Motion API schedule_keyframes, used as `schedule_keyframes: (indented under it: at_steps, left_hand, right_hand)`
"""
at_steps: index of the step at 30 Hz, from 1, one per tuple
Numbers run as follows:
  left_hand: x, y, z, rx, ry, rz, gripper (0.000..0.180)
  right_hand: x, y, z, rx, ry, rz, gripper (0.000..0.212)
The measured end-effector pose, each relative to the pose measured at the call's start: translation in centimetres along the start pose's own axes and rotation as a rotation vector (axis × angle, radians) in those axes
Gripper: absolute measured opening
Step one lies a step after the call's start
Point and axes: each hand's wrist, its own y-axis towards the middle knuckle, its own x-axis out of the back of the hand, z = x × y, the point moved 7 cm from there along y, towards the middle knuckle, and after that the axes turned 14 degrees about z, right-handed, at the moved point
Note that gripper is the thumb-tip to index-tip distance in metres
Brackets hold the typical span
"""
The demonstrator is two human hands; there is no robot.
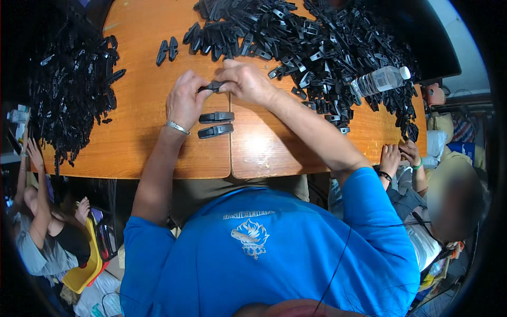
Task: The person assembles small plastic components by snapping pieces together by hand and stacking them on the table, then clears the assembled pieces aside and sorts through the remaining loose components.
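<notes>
Black clip [214, 86], partly hidden, sits clamped in the grip of left hand [184, 98] and right hand [249, 82].

Looks like a small, crowded assembly workshop, judging by dense heaps of small black plastic clip-like parts [322, 53] on a glossy orange-brown wooden table [132, 142], with co-workers [39, 232] on both sides and soft pale-yellow bundles [442, 126] stacked nearby.

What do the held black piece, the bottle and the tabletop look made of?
Held black piece: probably moulded plastic, judging by its uniform dark surface, though partly covered.
Bottle: likely thin plastic, see-through with ridged walls.
Tabletop: wood or wood-look laminate, glossy: grain shows and light glares off it.
</notes>
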Motion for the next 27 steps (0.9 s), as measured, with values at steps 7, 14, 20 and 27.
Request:
schedule_keyframes:
  at_steps: [7,14,20,27]
  left_hand:
    - [0.6,-0.6,-0.4,-0.094,0.049,0.111,0.018]
    - [1.3,4.1,-2.0,-0.137,0.14,0.19,0.03]
    - [-1.4,9.5,-5.1,-0.362,0.657,0.051,0.025]
    - [-1.5,10.0,-4.9,-0.374,0.704,0.141,0.014]
  right_hand:
    - [-0.5,-3.6,1.6,0.003,0.088,-0.063,0.024]
    - [5.6,-8.3,-0.1,-0.242,-0.19,-0.05,0.015]
    - [6.3,-7.2,-2.7,-0.298,-0.514,0.055,0.018]
    - [6.6,-6.8,-2.9,-0.317,-0.446,0.057,0.013]
